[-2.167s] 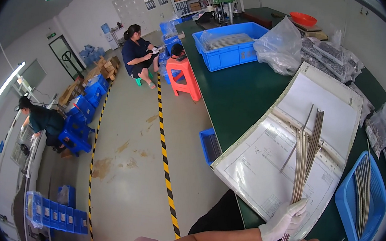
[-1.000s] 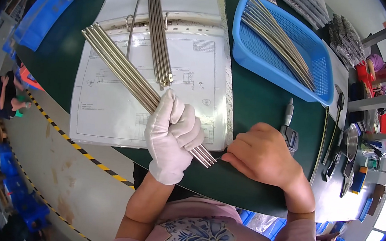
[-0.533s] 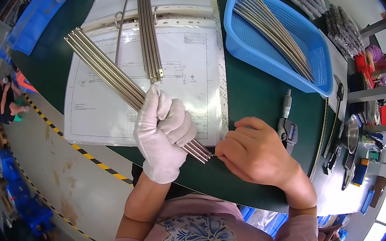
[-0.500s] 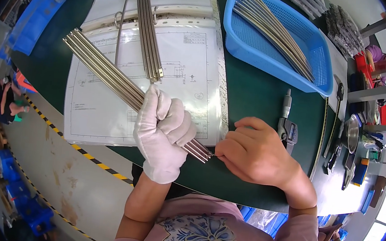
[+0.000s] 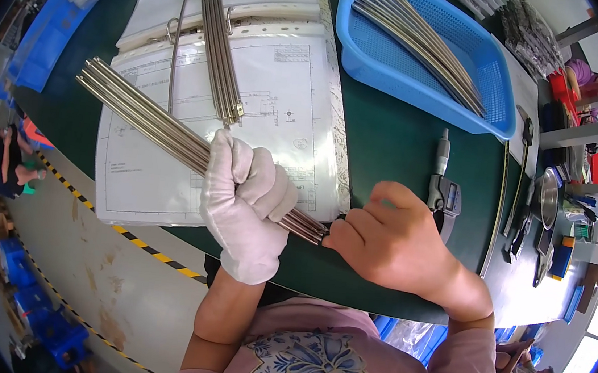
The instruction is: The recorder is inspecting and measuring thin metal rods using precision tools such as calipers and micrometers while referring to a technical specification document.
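My left hand (image 5: pixel 247 206), in a white glove, is wrapped around a bundle of thin metal rods (image 5: pixel 142 118). The rods slant from upper left down toward my right hand. My bare right hand (image 5: pixel 394 242) is closed, its thumb and forefinger pinched right at the rods' lower ends; whatever sits between those fingertips is too small or hidden to make out. Beyond my left hand, a second group of metal rods (image 5: pixel 219 47) and a single thin rod (image 5: pixel 177 50) lie across an open ring binder with a technical drawing (image 5: pixel 146 185) under a clear sleeve.
A blue perforated basket (image 5: pixel 403 94) with more rods stands at the far right on the green table (image 5: pixel 390 152). Nearer lies a digital micrometer (image 5: pixel 445 194). Further right are a caliper (image 5: pixel 523 155) and a metal bowl (image 5: pixel 545 198). Other people are in the background on both sides.
The whole view has shifted slightly. My right fingertips have come a little closer in against the rods' ends; my left hand keeps its hold on the bundle.
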Available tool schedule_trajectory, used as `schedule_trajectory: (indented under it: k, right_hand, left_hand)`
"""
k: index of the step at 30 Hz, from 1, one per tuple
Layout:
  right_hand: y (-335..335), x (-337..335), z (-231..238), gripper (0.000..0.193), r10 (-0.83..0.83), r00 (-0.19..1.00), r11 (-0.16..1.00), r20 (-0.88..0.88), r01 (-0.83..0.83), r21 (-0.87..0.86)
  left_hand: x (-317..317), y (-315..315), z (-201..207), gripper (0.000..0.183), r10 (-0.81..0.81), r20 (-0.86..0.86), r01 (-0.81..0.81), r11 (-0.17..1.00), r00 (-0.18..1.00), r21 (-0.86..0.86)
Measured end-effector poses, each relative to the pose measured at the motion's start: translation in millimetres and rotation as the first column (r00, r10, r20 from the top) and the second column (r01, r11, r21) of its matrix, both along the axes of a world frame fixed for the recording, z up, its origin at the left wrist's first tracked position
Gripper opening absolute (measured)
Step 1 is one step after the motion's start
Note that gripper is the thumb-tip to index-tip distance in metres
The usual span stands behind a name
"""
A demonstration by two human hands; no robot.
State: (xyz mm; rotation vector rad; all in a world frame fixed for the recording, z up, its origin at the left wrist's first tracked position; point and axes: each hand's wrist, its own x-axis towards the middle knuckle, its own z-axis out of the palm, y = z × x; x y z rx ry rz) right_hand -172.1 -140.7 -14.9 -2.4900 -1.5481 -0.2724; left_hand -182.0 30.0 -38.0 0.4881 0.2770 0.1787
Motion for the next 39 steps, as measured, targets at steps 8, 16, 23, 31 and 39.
schedule_trajectory:
  k: [8, 16, 23, 31, 39]
  right_hand:
    - [3.0, 7.2, -6.9, 0.022, -0.012, 0.999, 0.990, 0.046, 0.006, 0.138]
    - [-3.4, 7.2, 5.3, 0.023, 0.013, 0.991, 1.000, -0.132, -0.012, 0.014]
    - [-6.7, 16.7, 13.2, 0.025, 0.077, 0.984, 0.990, -0.160, -0.056, 0.132]
    - [-1.6, 19.0, 12.8, 0.029, 0.055, 0.967, 0.967, -0.247, 0.009, 0.254]
    - [-5.5, 21.0, 14.8, 0.028, 0.109, 0.957, 0.980, -0.268, -0.059, 0.189]
  left_hand:
    - [0.9, 2.1, 0.6, 0.040, -0.021, 0.025, 0.021, 0.999, 0.999, -0.025]
    - [0.4, 5.5, -1.0, 0.039, -0.108, 0.052, 0.110, 0.994, 0.993, -0.029]
    - [0.5, 10.2, -2.7, 0.039, -0.129, 0.065, 0.136, 0.985, 0.989, -0.106]
    - [2.5, 18.8, -4.2, 0.041, -0.174, 0.111, 0.196, 0.954, 0.978, -0.226]
    - [4.5, 21.2, -4.8, 0.042, -0.261, 0.118, 0.284, 0.922, 0.958, -0.264]
